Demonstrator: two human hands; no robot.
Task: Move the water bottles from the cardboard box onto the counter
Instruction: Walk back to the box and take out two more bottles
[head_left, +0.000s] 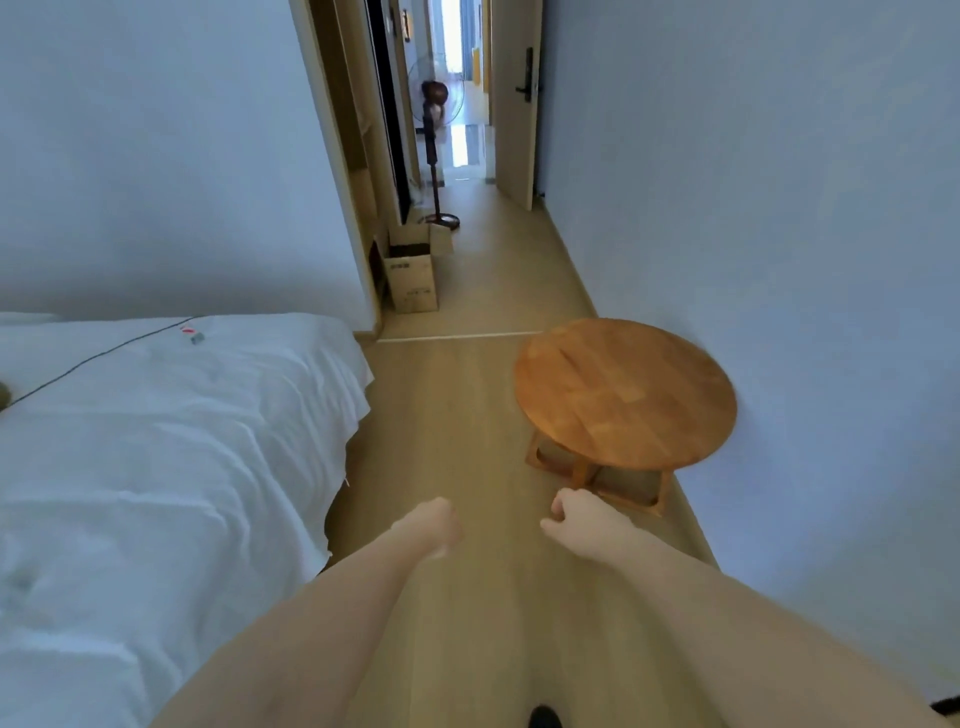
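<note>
Both hands hold nothing: left hand (434, 525) and right hand (574, 514) are loosely curled. The open cardboard box (413, 270) stands far ahead by the doorway; walk there first, passing the round table (623, 389).

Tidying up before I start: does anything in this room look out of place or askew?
Little. A dark cable trails across the white bed, with a small red-and-white item by it. The cardboard box stands open on the floor against the left wall, partly narrowing the passage.
</note>
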